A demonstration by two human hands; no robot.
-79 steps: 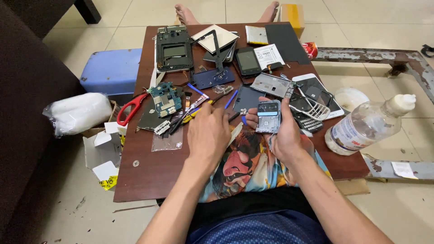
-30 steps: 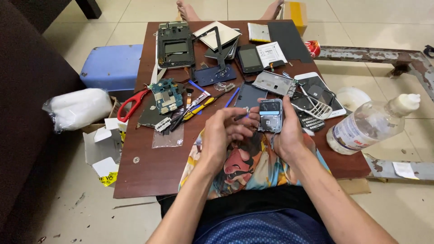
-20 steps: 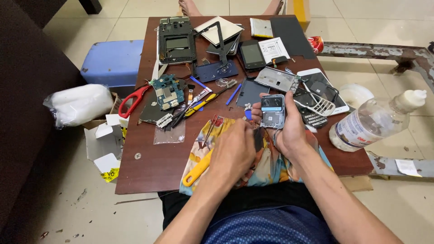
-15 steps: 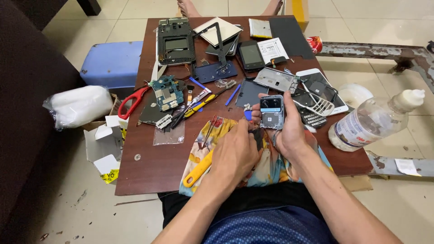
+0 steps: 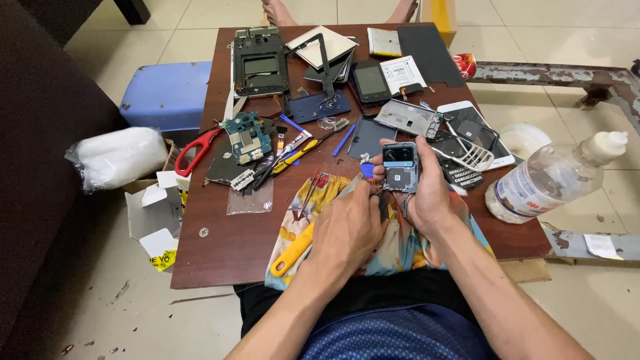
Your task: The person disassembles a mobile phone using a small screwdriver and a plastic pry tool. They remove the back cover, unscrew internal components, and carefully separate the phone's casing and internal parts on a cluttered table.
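Phone part [image 5: 400,167] upright in right hand [image 5: 430,197], fingers clamped round its sides, above desk [image 5: 220,247] edge. Left hand [image 5: 347,230] curled just beside it, fingertips at part's lower edge; what they pinch, cannot tell. Patterned cloth [image 5: 400,247] under both hands. Yellow tool [image 5: 292,250] left of left hand. Circuit board [image 5: 240,137], red scissors [image 5: 195,152] farther left. Bottle [image 5: 547,183] right of right hand.

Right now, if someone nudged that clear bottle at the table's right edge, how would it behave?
The bottle lies on its side, so it would probably roll. It rests at the table edge, so it could drop off. It looks like thin plastic, likely light and dentable.
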